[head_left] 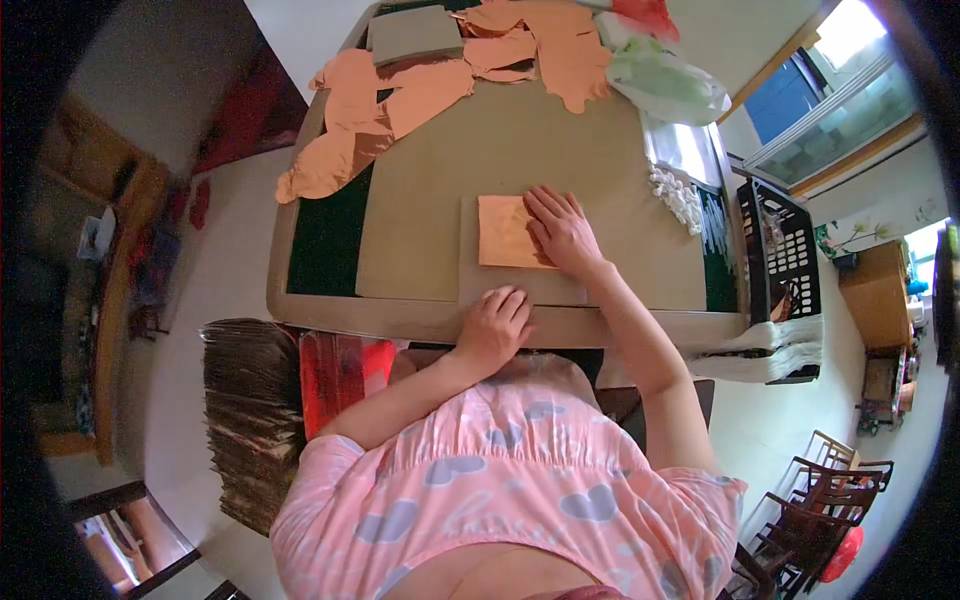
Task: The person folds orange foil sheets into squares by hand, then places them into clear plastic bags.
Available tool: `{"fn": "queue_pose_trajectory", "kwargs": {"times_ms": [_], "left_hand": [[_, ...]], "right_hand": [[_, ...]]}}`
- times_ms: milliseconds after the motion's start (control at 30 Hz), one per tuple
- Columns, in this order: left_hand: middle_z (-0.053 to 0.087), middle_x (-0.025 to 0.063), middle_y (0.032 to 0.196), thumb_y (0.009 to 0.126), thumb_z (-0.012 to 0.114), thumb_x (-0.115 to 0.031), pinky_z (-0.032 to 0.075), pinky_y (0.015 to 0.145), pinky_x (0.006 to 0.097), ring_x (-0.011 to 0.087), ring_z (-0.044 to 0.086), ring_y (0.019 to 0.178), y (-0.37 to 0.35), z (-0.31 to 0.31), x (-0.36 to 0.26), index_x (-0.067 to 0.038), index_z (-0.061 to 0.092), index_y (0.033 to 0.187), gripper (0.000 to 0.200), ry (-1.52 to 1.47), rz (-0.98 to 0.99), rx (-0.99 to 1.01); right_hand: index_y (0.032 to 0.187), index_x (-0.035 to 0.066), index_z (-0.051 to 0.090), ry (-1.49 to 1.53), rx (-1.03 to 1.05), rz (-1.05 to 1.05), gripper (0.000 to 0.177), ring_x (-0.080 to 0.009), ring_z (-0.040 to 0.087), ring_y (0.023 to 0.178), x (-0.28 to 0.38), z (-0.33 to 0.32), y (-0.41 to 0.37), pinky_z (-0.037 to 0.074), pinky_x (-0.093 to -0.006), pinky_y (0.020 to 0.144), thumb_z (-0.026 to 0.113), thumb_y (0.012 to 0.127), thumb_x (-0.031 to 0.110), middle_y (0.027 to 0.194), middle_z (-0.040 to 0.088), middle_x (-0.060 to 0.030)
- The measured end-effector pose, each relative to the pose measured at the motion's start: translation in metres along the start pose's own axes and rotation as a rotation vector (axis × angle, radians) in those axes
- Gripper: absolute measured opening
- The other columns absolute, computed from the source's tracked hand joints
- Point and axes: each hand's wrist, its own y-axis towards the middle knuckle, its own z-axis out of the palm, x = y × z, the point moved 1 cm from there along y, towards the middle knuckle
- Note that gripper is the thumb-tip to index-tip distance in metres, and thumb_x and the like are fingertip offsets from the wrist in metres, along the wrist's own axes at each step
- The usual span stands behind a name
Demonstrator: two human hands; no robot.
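One table (420,314) bears one copper square (502,235), the right hand (566,238) atop, fingers slightly spread, the left hand (492,330) near, fingers curled.

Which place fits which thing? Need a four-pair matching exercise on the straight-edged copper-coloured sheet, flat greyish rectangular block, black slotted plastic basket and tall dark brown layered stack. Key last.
Things
1. Copper-coloured sheet
2. Greyish block
3. Black basket
4. Dark brown stack

Places
A. Beyond the right-hand edge of the table
B. Partly under the person's right hand
C. Off the tabletop, by its near left corner
D. At the far side, among loose copper-coloured pieces

Pairs: 1-B, 2-D, 3-A, 4-C
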Motion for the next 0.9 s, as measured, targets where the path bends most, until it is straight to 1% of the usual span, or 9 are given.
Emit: {"fn": "queue_pose_trajectory", "kwargs": {"times_ms": [67,167,467,567,667,733,767,867,900], "left_hand": [[0.053,0.0127,0.116,0.075,0.069,-0.022,0.039,0.097,0.0428,0.0297,0.047,0.111,-0.004,0.001,-0.002,0.0,0.057,0.113,0.045,0.012,-0.026,0.034],[0.051,0.0135,0.118,0.075,0.068,-0.022,0.039,0.098,0.0424,0.0304,0.045,0.113,-0.006,0.005,-0.002,0.001,0.056,0.114,0.047,0.006,-0.021,0.039],[0.054,0.0122,0.114,0.076,0.067,-0.022,0.041,0.096,0.0431,0.0301,0.049,0.11,-0.005,0.005,-0.001,0.001,0.059,0.11,0.041,0.024,-0.014,-0.02],[0.054,0.0127,0.114,0.08,0.065,-0.02,0.041,0.096,0.0439,0.0298,0.05,0.11,-0.005,0.001,0.001,-0.001,0.059,0.11,0.036,-0.062,-0.039,0.02],[0.054,0.0136,0.117,0.084,0.062,-0.02,0.038,0.1,0.045,0.0322,0.05,0.112,0.002,0.003,0.017,-0.003,0.06,0.11,0.031,-0.343,-0.15,0.098],[0.053,0.015,0.122,0.087,0.06,-0.02,0.037,0.102,0.0448,0.0341,0.049,0.116,0.024,-0.004,0.036,-0.004,0.059,0.114,0.031,-0.375,-0.23,0.015],[0.053,0.0158,0.124,0.088,0.059,-0.02,0.036,0.103,0.0447,0.035,0.048,0.117,0.037,-0.006,0.047,-0.005,0.058,0.116,0.031,-0.392,-0.269,-0.024],[0.044,0.0174,0.137,0.091,0.055,-0.025,0.029,0.108,0.0469,0.0362,0.039,0.129,0.076,-0.004,0.072,-0.005,0.049,0.129,0.043,-0.093,-0.157,-0.092],[0.04,0.0174,0.14,0.092,0.053,-0.028,0.027,0.109,0.0478,0.0358,0.035,0.131,0.079,0.001,0.076,-0.006,0.044,0.133,0.047,-0.001,-0.146,-0.029]], "right_hand": [[0.131,0.006,0.049,-0.026,-0.014,0.028,0.041,-0.0308,0.038,0.131,0.005,0.002,-0.006,0.027,-0.0487,0.109,0.048,0.094,0.025,0.138,0.046,-0.0126],[0.132,0.007,0.048,-0.046,-0.033,0.044,0.042,-0.0298,0.038,0.132,0.007,0.004,-0.014,0.028,-0.0483,0.108,0.048,0.094,0.024,0.139,0.045,-0.0128],[0.133,0.007,0.047,-0.089,-0.049,0.07,0.044,-0.029,0.034,0.134,0.011,0.008,-0.015,0.029,-0.0498,0.108,0.049,0.093,0.025,0.143,0.041,-0.0117],[0.133,0.007,0.046,-0.091,-0.045,0.064,0.044,-0.0292,0.034,0.134,0.012,0.009,-0.014,0.029,-0.05,0.108,0.049,0.093,0.025,0.143,0.04,-0.0119],[0.133,0.007,0.046,-0.083,-0.049,0.062,0.044,-0.0298,0.035,0.133,0.015,0.008,-0.017,0.028,-0.0491,0.109,0.048,0.093,0.024,0.142,0.041,-0.0127],[0.135,0.007,0.046,-0.067,-0.047,0.079,0.043,-0.0299,0.036,0.133,0.015,0.007,-0.018,0.026,-0.0471,0.11,0.047,0.094,0.023,0.141,0.042,-0.0128],[0.134,0.007,0.046,-0.073,-0.057,0.067,0.044,-0.0304,0.037,0.132,0.015,0.007,-0.018,0.027,-0.048,0.109,0.048,0.093,0.023,0.14,0.043,-0.0134],[0.132,0.007,0.047,-0.079,-0.07,0.046,0.044,-0.0313,0.039,0.131,0.014,0.009,-0.019,0.03,-0.0493,0.108,0.051,0.092,0.022,0.138,0.045,-0.0147],[0.132,0.007,0.047,-0.078,-0.068,0.044,0.043,-0.0312,0.039,0.13,0.013,0.009,-0.018,0.03,-0.049,0.108,0.051,0.092,0.021,0.138,0.045,-0.0147]]}}
